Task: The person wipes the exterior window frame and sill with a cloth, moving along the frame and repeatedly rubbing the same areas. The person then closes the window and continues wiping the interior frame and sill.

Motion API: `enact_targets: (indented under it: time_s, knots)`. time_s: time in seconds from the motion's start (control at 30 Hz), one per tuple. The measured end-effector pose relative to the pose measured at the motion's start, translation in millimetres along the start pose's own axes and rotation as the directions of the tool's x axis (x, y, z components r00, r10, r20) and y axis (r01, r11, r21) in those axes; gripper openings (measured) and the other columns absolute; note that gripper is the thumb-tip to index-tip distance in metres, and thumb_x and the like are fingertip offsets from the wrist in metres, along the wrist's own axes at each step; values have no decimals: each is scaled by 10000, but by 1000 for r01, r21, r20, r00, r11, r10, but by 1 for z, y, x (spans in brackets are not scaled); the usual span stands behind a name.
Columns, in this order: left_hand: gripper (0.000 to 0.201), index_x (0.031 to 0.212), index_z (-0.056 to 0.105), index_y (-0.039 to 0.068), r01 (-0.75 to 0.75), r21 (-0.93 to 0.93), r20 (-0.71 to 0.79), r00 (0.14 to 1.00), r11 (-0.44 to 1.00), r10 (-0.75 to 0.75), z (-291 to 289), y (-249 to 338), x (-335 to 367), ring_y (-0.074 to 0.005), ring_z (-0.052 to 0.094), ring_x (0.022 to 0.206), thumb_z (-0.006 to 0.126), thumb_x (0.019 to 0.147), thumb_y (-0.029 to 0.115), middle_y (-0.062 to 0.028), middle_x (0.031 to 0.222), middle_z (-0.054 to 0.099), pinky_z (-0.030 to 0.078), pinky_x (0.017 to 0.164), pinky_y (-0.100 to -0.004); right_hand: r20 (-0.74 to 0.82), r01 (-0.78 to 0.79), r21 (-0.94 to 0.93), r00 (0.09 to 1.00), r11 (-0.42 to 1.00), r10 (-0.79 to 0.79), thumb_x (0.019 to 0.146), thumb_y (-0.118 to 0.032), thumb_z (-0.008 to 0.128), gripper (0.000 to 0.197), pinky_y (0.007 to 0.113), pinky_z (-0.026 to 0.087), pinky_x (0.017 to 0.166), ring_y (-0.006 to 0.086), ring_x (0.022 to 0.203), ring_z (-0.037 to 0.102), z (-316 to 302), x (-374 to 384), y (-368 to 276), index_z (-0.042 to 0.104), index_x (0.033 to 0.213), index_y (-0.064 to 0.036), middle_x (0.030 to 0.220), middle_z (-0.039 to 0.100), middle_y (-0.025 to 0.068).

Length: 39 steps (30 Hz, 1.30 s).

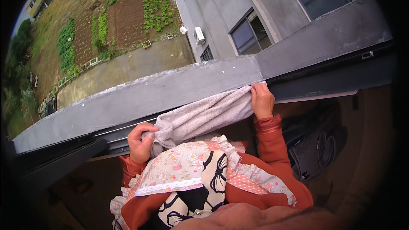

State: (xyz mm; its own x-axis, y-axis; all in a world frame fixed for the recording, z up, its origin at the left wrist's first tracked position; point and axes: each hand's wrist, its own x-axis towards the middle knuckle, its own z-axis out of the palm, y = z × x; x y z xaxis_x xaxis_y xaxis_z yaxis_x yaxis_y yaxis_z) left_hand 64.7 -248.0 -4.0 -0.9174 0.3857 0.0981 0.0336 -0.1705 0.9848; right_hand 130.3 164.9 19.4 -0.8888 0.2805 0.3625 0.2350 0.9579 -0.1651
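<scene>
Left hand (pixel 139 142) is closed in a fist round the bunched lower end of a pale grey towel (pixel 204 117), fingers curled over the cloth, at the near edge of the window track (pixel 115 134). Right hand (pixel 261 100) has fingers pressed together and folded down, pinching the towel's other end against the track just under the grey outer sill (pixel 170 87). The towel stretches taut between both hands, lying along the track and the sill's inner edge. Both sleeves are rust orange; a floral apron (pixel 187 166) with lace trim hangs below the towel. A dark bag (pixel 317 145) sits on the floor to the right. Beyond the sill: grey building wall (pixel 221 12), concrete yard, vegetable plots (pixel 128 21).
</scene>
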Motion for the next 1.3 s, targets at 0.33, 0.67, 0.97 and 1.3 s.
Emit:
enact_targets:
  time_s: [0.33,0.67,0.97,1.3]
  knots:
    - [171,944,655,-24,-18,50,-5,1000,999,19,-1,0,0,-172,598,887,554,807,-8,-105,935,659,454,831,-290,-31,-59,-91,998,994,56,852,-76,617,64,466,502,624,370,766,620,15,0,-10,561,883,-71,910,545,112]
    - [166,934,651,-24,-33,22,-5,999,999,33,3,0,1,-167,585,884,543,808,-11,-99,922,645,443,828,-288,185,-19,-77,982,997,33,846,-112,638,88,473,523,659,386,772,636,5,-4,-9,622,904,-48,905,608,140]
    - [181,946,654,-27,-61,27,-15,998,998,62,0,-4,-2,-164,586,884,541,805,-34,-94,929,652,445,821,-286,203,-28,-23,979,999,32,863,-187,668,153,487,505,651,387,767,633,-9,-9,-31,617,936,-63,893,594,151]
    - [187,939,656,-24,-66,22,-10,998,998,66,2,-2,-2,-150,578,855,532,799,-41,-85,904,643,437,802,-269,211,-54,200,977,978,10,854,-131,636,205,463,518,697,392,791,631,-6,-13,-14,625,1044,-55,935,627,153]
